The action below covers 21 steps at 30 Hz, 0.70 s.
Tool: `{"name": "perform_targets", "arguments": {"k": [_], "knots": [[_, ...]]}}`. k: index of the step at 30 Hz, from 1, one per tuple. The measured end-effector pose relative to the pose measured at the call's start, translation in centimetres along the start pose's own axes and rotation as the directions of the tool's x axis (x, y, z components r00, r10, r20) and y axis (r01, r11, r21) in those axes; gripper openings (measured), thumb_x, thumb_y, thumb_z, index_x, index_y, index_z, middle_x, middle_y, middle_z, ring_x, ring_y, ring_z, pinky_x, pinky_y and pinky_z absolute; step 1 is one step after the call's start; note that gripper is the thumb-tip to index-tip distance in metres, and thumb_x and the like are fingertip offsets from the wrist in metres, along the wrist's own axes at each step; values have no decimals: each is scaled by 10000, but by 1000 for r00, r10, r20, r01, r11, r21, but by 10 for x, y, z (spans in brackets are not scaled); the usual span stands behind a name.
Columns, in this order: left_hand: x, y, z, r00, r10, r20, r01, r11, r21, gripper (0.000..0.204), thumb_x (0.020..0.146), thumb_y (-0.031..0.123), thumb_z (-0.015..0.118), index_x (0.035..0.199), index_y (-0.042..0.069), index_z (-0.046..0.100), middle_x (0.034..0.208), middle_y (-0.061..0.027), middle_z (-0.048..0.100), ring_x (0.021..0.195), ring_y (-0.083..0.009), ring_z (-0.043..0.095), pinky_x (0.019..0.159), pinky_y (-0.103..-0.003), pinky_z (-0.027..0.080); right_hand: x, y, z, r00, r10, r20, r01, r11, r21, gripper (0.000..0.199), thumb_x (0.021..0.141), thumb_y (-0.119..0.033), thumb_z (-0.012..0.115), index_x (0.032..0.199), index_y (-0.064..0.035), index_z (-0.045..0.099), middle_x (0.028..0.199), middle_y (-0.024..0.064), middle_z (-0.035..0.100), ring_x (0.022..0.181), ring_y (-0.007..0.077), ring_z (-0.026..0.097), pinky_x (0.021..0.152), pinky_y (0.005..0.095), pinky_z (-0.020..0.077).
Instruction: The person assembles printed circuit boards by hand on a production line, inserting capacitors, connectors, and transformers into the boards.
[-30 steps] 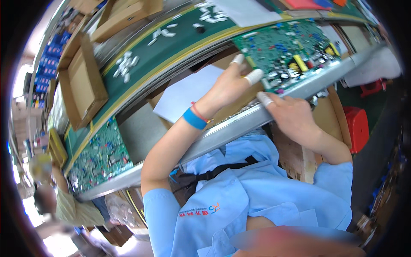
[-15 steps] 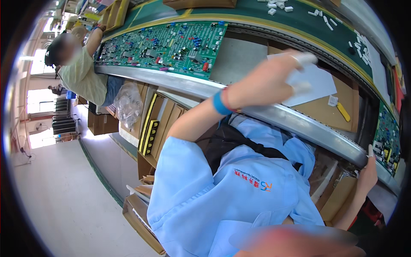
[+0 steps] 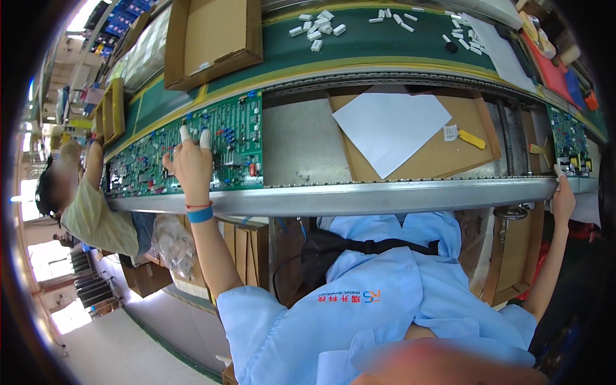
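My left hand (image 3: 190, 165), white covers on two fingertips, reaches over a green circuit board (image 3: 247, 144) crowded with small parts. Its fingers are spread and hold nothing; whether they touch the board I cannot tell. A blue band (image 3: 199, 215) circles that wrist. At the right end of the metal rail (image 3: 385, 197), my right hand (image 3: 562, 200) lies against the rail with a covered finger stretched out beside the left edge of another circuit board (image 3: 573, 138). Its other fingers are mostly hidden.
Between the boards, below the rails, are a cardboard tray (image 3: 478, 141), a white sheet (image 3: 391, 128) and a yellow-handled tool (image 3: 473, 139). White parts (image 3: 316, 29) and a cardboard box (image 3: 215, 38) are on the green bench beyond. A co-worker (image 3: 96, 212) is at the left.
The view has turned. My left hand has gone from above the white sheet to the circuit board on the left. My right hand stays by the rail's right end.
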<state>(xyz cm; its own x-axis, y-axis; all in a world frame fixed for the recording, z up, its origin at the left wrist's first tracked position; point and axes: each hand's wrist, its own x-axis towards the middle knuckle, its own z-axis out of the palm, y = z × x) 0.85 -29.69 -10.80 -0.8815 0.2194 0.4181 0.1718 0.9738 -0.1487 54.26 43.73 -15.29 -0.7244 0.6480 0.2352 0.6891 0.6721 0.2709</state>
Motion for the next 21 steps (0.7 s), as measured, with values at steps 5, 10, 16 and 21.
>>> {"name": "perform_targets", "arguments": {"k": [5, 10, 16, 21], "knots": [[-4, 10, -6, 999, 11, 37, -10, 999, -42, 401, 936, 373, 567, 914, -5, 700, 859, -182, 706, 941, -323, 643, 1031, -519, 266, 49, -108, -85, 985, -147, -92, 169, 925, 341, 353, 939, -34, 480, 1271, -99, 583, 1205, 132, 641, 1082, 313, 623, 894, 377, 488], [-10, 38, -27, 988, 119, 103, -95, 973, -211, 484, 944, 303, 582, 1289, -33, 535, 925, -112, 713, 941, -285, 623, 1034, -477, 255, 115, -251, -132, 919, -348, -186, 393, 766, 508, 331, 941, -78, 536, 1251, -161, 615, 1188, 112, 653, 1072, 301, 630, 890, 346, 493], [-25, 99, -59, 936, 344, 66, -295, 876, -382, 584, 904, 336, 641, 1294, -77, 507, 925, -114, 705, 972, -291, 625, 1048, -483, 253, 194, -410, -132, 680, -551, -484, 732, 551, 401, 295, 919, -170, 579, 1205, -227, 626, 1075, 87, 675, 982, 312, 643, 840, 396, 528], [-25, 160, -78, 855, 517, 42, -426, 747, -511, 656, 873, 368, 660, 1307, -91, 481, 817, -128, 668, 966, -281, 628, 1041, -505, 256, 241, -495, -123, 605, -586, -538, 795, 479, 372, 237, 906, -160, 591, 1137, -151, 643, 1051, 58, 662, 1006, 272, 614, 833, 362, 515]]}}
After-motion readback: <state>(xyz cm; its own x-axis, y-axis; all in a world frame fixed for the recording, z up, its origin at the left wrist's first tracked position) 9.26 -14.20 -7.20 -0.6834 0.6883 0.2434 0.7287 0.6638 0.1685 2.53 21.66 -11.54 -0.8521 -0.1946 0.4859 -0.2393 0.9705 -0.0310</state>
